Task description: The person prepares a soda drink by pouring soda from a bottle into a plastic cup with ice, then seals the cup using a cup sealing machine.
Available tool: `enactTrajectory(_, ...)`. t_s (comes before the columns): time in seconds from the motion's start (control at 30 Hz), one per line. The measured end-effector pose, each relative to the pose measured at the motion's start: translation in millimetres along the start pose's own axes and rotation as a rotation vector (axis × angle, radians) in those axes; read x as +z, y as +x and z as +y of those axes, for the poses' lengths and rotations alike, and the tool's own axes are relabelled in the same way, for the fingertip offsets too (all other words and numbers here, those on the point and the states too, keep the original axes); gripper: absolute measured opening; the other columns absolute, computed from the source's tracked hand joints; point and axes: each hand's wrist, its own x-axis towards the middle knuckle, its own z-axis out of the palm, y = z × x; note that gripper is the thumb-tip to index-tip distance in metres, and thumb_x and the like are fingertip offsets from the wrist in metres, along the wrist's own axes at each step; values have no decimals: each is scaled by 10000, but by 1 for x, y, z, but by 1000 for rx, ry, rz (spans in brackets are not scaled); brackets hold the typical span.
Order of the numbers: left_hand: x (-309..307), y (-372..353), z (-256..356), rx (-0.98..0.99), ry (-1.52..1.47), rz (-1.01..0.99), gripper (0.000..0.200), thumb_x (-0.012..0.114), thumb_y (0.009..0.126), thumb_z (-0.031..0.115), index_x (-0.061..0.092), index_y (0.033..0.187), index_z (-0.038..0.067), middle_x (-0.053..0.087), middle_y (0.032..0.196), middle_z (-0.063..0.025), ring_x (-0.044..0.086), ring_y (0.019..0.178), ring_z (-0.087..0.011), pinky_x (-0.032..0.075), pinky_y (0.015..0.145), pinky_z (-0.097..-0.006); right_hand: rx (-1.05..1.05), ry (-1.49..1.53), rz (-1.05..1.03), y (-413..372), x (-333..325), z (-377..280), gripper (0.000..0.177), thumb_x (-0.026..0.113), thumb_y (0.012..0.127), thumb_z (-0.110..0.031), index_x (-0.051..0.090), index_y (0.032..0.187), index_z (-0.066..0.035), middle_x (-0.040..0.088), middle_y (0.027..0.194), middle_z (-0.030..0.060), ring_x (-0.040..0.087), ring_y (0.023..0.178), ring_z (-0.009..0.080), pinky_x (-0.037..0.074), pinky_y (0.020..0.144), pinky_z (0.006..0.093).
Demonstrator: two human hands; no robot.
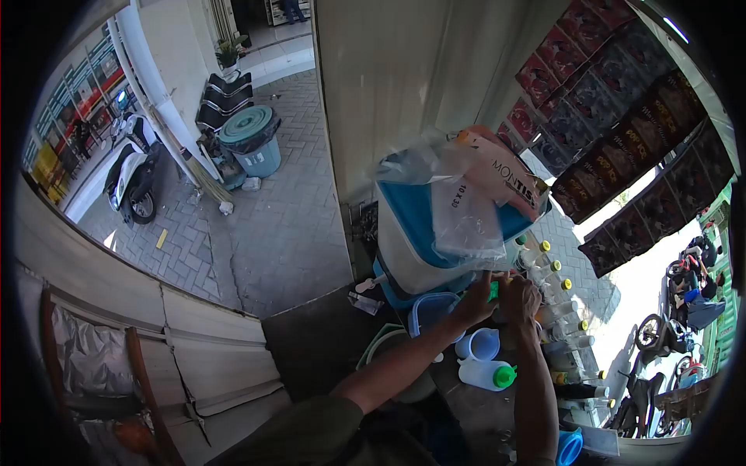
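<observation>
Both of my hands meet in front of the blue and white cooler box (392, 233). My left hand (475, 299) has its fingers closed around a small bright green item (494, 290), perhaps a bottle cap. Right beside it, my right hand (519, 299) is also closed; what it grips is hidden by the fingers. Clear plastic bags (462, 213) and a pinkish printed pack (505, 175) lie on the cooler lid. Below my hands are a light blue cup (479, 344) and a white bottle (476, 373) with a green cap.
Bottles with yellow caps (566, 284) line the right side. Sachet strips (633, 147) hang at the upper right. A blue container (435, 311) stands left of my hands, and a blue cup (569, 448) is at the bottom. Outside are a lidded bin (256, 151) and a scooter (136, 171).
</observation>
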Motion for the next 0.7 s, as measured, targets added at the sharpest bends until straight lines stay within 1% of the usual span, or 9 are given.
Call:
enactTrajectory(0.2,6,-7,14,-217,15,-28,739,679,720,-63,274,1334,3,515,1241,-281,520,1128,-439,429,951,-458,33,-58,-46,0,-1,-2,556,491,876,-525,706,815,-15,669,788,230,668,778,380,512,724,471)
enactTrajectory(0.27,11,-34,19,-41,286,142,764,692,747,-4,255,1374,-17,551,1191,-274,524,1120,-448,429,959,-451,-7,-59,21,-2,1,-2,517,560,831,-532,696,932,-44,669,762,224,673,767,365,515,716,464)
enactTrajectory(0.3,1,-52,34,-93,237,37,764,696,755,11,260,1381,-25,529,1219,-283,511,1147,-438,420,973,-450,-14,-63,12,-3,-1,-2,506,585,823,-520,690,1064,-88,674,756,208,677,766,352,517,711,454)
enactTrajectory(0.37,-41,-90,61,-180,34,-260,714,721,792,94,320,1371,-27,481,1310,-248,501,1213,-349,414,999,-422,5,-55,26,1,6,7,484,591,814,-508,702,1037,-93,667,721,201,674,728,348,516,690,454)
enactTrajectory(0.4,-73,-96,84,-494,-187,-534,652,716,833,156,364,1360,3,485,1329,-188,512,1212,-256,424,1002,-389,-2,-36,27,3,6,10,462,598,805,-495,715,1010,-97,659,685,194,670,690,344,515,669,454)
enactTrajectory(0.43,-101,-113,85,-580,-249,-733,602,696,861,184,387,1358,41,518,1298,-137,520,1194,-199,420,1014,-349,30,-37,34,4,2,10,462,598,805,-495,715,1010,-97,659,685,194,670,690,344,515,669,454)
enactTrajectory(0.5,-162,-146,74,-873,-422,-948,519,651,894,144,413,1345,49,527,1292,-104,511,1204,-174,407,1028,-322,35,86,97,5,-9,9,523,610,769,-493,685,706,21,640,676,238,657,662,369,512,627,453)
enactTrajectory(0.57,-218,-198,47,-942,-318,-786,429,663,887,174,489,1252,31,603,1167,-117,574,1099,-188,446,961,-314,94,93,110,14,-31,9,511,618,750,-480,681,697,25,635,664,238,655,652,368,509,618,453)
enactTrajectory(0.7,-293,-299,26,-1374,-142,49,305,598,869,43,518,1163,20,638,1001,-124,607,1018,-225,493,889,-386,175,172,296,35,-89,13,472,645,684,-431,670,684,41,632,654,233,648,635,377,508,602,453)
